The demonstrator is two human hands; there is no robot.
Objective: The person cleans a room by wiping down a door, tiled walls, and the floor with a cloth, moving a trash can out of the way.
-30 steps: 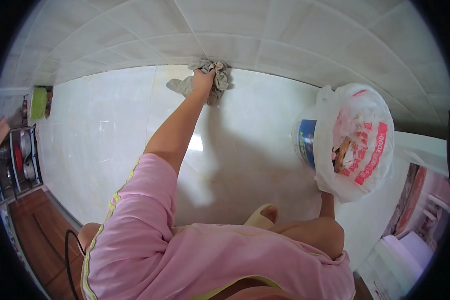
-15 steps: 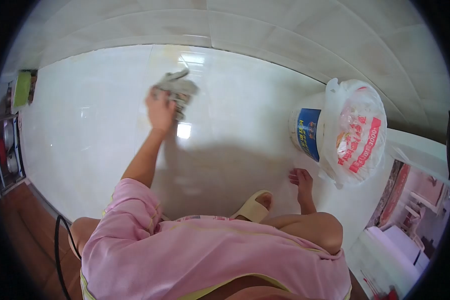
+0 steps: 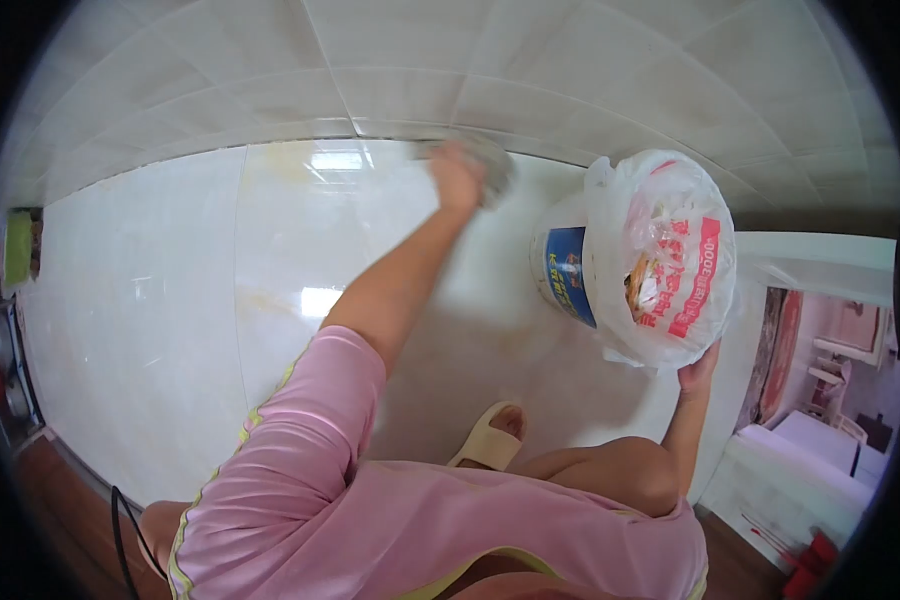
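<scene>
A grey cloth [image 3: 492,170], smeared by motion, lies under my left hand [image 3: 456,177] on the white floor close to the foot of the tiled wall. My left hand is closed on it. To the right stands a white bucket [image 3: 544,262] with a blue label, lined with a white plastic bag [image 3: 682,260] printed in red. Some rubbish shows inside the bag. My right hand [image 3: 700,370] is at the bag's lower right edge, with its fingers partly hidden behind the bag.
Pale tiled wall [image 3: 400,60] curves along the far side. A cream slipper [image 3: 488,440] is on my foot near the front. At the far left are a green object [image 3: 18,247] and a rack [image 3: 15,370]. A doorway frame [image 3: 820,245] stands at right.
The cloth and my left hand first came back toward me, then moved out and right to the wall's foot. My right hand moved from the floor beside the bucket to the bag's edge.
</scene>
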